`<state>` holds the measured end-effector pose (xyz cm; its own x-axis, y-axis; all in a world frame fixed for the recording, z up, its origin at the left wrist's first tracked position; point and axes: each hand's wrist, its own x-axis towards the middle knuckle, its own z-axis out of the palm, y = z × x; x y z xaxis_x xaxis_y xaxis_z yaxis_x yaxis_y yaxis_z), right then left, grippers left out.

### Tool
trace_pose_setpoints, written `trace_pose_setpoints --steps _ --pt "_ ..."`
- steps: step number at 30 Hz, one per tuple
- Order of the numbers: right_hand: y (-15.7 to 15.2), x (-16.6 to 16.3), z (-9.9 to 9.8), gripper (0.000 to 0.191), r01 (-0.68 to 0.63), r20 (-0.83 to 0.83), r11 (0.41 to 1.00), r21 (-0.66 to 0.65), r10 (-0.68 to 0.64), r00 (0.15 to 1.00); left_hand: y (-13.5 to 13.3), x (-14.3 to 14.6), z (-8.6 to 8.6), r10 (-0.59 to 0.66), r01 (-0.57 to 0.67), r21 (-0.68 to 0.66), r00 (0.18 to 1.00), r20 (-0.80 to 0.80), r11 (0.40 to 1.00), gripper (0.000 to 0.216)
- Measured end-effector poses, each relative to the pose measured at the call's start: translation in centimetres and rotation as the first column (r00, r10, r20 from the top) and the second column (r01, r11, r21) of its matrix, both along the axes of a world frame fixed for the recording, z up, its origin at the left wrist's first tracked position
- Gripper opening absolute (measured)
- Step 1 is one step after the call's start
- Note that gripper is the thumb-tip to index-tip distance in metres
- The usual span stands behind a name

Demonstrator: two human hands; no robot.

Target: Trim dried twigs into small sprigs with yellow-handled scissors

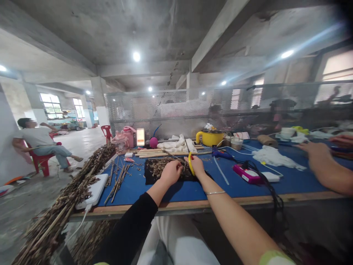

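Note:
My right hand [197,166] is closed round a pair of yellow-handled scissors [191,164]; a thin dark length rises from the yellow loop. Beside it, my left hand [171,172] has thumb and fingers pinched together at a thin dried plant stem [168,153]. Both hands are over a black cloth [149,179] on the table. Crumbled dried leaves [156,168] lie on this cloth, partly hidden by my hands. Left of the cloth lie several cut dry stalks [119,183].
A bundle of dried plants [68,187] lies along the table's left edge, near a white power strip [97,189]. Pale sticks [154,154] and white cloth [176,144] are behind. Rightward are a blue glue gun [223,154], a purple box [247,174], cables and another person's hand [317,152].

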<state>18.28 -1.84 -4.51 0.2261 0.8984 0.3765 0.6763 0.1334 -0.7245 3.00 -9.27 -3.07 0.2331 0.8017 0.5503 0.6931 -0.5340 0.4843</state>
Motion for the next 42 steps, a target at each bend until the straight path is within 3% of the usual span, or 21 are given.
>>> trace_pose_setpoints --steps 4,7,14,20,25,27,30,34,37,42 --pt "-0.2 -0.3 0.0 0.036 -0.006 -0.015 1.0 0.001 0.006 1.0 0.7 2.1 -0.6 0.003 -0.004 -0.019 0.998 -0.07 1.0 0.016" --pt "-0.3 -0.2 0.0 0.037 0.027 -0.065 0.999 0.025 -0.025 0.998 1.8 3.0 -0.6 0.111 -0.119 -0.076 0.989 -0.092 0.99 0.016" --pt "-0.2 0.3 0.2 0.045 0.146 -0.139 0.989 0.037 -0.14 0.98 4.9 5.2 -0.6 0.239 -0.257 -0.275 0.966 -0.098 0.926 0.01" --pt "-0.2 0.3 0.0 0.046 0.143 -0.142 0.987 0.068 -0.132 0.981 6.5 5.0 -0.5 0.303 -0.292 -0.334 0.953 -0.021 0.896 0.002" --pt "-0.4 0.0 0.2 0.044 0.078 -0.198 0.993 0.087 -0.06 0.978 5.3 2.8 0.0 0.193 -0.176 -0.225 0.979 0.059 0.958 0.018" --pt "-0.5 -0.2 0.3 0.043 0.022 -0.178 0.997 0.08 -0.008 0.984 4.6 1.6 0.0 0.171 -0.121 -0.27 0.971 0.17 0.955 0.017" --pt "-0.7 -0.6 0.3 0.04 -0.035 -0.083 0.994 0.101 0.044 0.996 3.8 -0.3 0.0 0.149 0.025 -0.377 0.893 0.424 0.926 0.016" --pt "-1.2 -1.4 0.1 0.036 -0.152 0.029 0.978 0.143 0.15 0.988 3.0 -2.3 0.0 0.151 0.159 -0.4 0.752 0.641 0.903 0.016" --pt "-1.6 -2.0 0.0 0.035 -0.251 0.112 0.959 0.128 0.238 0.965 2.3 -3.0 -0.2 0.185 0.21 -0.422 0.67 0.719 0.882 0.017" --pt "-1.9 -2.8 0.0 0.032 -0.349 0.226 0.932 0.099 0.321 0.92 2.0 -3.3 -0.4 0.113 0.296 -0.383 0.643 0.757 0.875 0.022"
